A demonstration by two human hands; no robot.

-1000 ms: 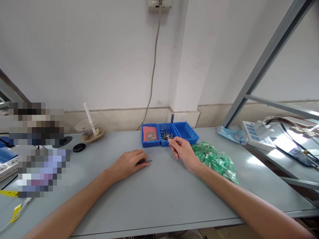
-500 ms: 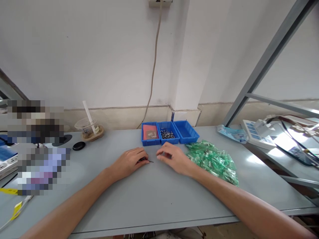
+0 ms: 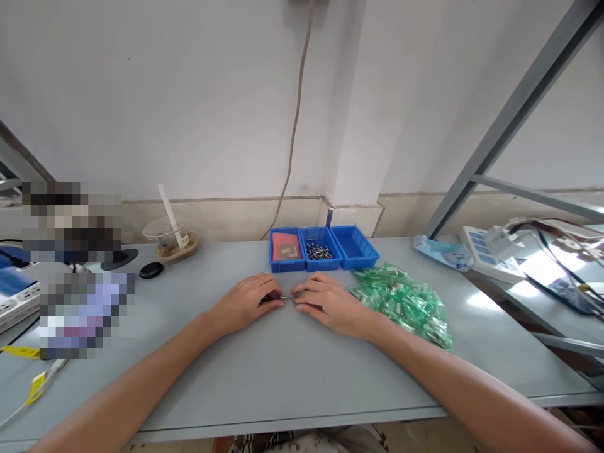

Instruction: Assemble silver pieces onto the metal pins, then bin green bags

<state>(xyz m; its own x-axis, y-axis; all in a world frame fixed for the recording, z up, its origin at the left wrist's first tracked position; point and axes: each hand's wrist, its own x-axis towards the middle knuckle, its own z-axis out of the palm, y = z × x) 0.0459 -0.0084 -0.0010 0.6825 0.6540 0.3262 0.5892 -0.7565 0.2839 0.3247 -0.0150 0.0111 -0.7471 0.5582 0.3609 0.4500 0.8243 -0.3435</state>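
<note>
My left hand (image 3: 250,301) rests on the table with its fingers curled round a small dark piece. A thin metal rod (image 3: 286,297) sticks out to the right from between its thumb and fingertips. Opposite it, my right hand (image 3: 330,303) is closed in a pinch at the rod's free end; what lies inside those fingers is mostly hidden. Just beyond the hands stand three blue bins: the left bin (image 3: 287,267) with a pink packet and small pale pieces, the middle bin (image 3: 323,264) with many small metal pins, and the right bin (image 3: 356,242) with nothing visible inside.
A heap of green plastic packets (image 3: 406,305) lies beside my right forearm. Farther left are a black round object (image 3: 151,270) and a clear cup (image 3: 165,234) on a brown base. A blue packet (image 3: 443,253) and power strip (image 3: 491,255) lie at the right.
My right hand has moved slightly left and its fingers have closed at the rod's tip. The left hand stays nearly in place, still holding the dark piece. The view has shifted slightly.
</note>
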